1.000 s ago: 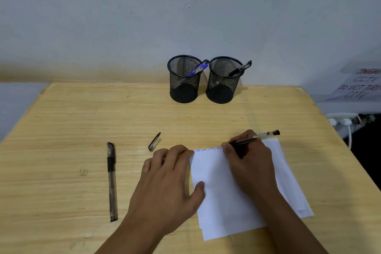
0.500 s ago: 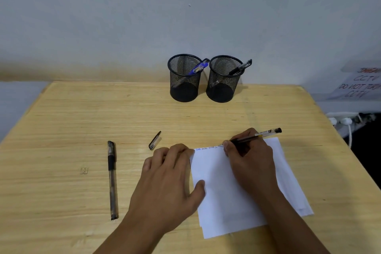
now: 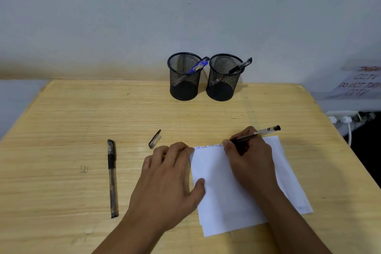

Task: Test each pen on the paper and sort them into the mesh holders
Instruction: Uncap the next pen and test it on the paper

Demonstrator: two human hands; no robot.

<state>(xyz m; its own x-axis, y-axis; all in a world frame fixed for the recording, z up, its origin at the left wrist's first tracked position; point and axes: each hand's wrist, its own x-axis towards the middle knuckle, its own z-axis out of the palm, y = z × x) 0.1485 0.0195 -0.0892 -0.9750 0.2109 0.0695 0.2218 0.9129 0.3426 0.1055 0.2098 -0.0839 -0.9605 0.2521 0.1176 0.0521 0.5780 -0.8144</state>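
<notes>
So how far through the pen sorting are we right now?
Two pens look sorted: a blue pen in the left mesh holder and a black pen in the right mesh holder. In hand: the right hand is writing with a third pen on the paper, which the left hand steadies. Left: the capped pen on the table, and a loose cap.

soft even light, faint shadows, wide-angle bending at edges

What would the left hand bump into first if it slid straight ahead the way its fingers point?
Probably the loose pen cap, just ahead of the left hand; it could slip past toward the left mesh holder.
</notes>
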